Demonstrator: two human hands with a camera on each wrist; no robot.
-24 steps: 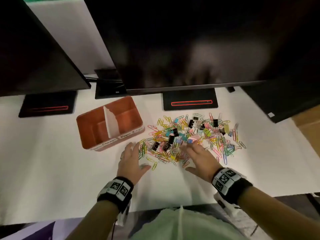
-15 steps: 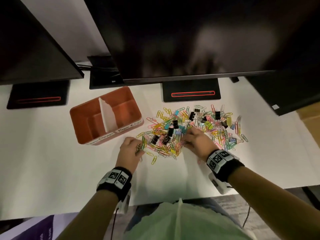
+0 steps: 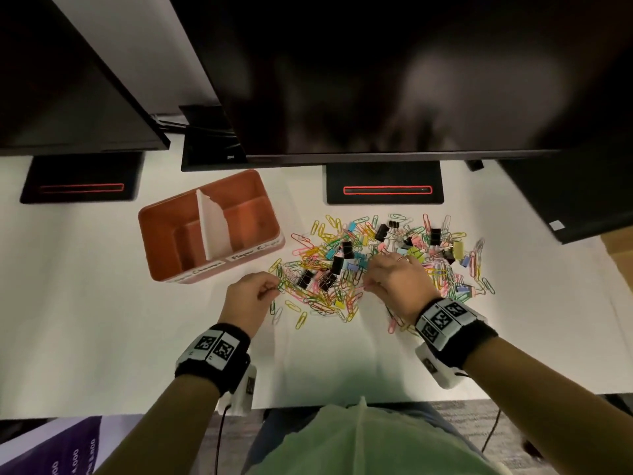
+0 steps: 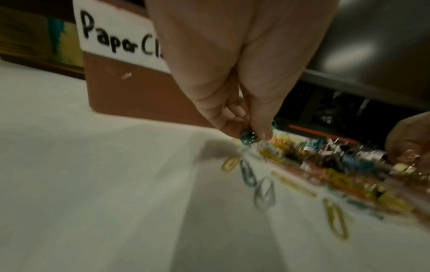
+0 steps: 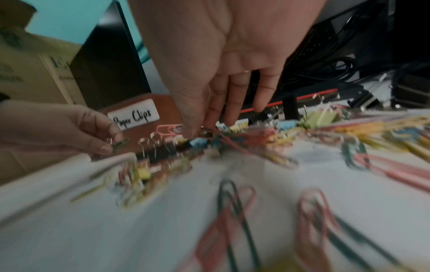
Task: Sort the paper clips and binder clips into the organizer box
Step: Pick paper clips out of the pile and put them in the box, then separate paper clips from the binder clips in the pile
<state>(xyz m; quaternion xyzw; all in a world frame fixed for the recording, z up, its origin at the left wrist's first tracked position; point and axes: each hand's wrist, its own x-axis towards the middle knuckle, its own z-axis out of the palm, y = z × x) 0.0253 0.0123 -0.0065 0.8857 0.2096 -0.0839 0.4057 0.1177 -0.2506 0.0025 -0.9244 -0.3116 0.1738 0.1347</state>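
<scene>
A heap of coloured paper clips and binder clips lies on the white table. To its left stands the orange organizer box, split by a white divider; its right label reads "Paper Clips". My left hand pinches a green paper clip at the heap's left edge. My right hand is over the heap's middle, thumb and forefinger pinching a red paper clip; its other fingers point down, straight.
Three dark monitors hang over the back of the table, their black stands behind the heap and box. Loose clips lie scattered toward the front edge. Bare white tabletop extends to the left.
Both hands went from lying flat at the heap's near edge to curled pinches on single clips. The left hand has taken a green clip, the right a red one.
</scene>
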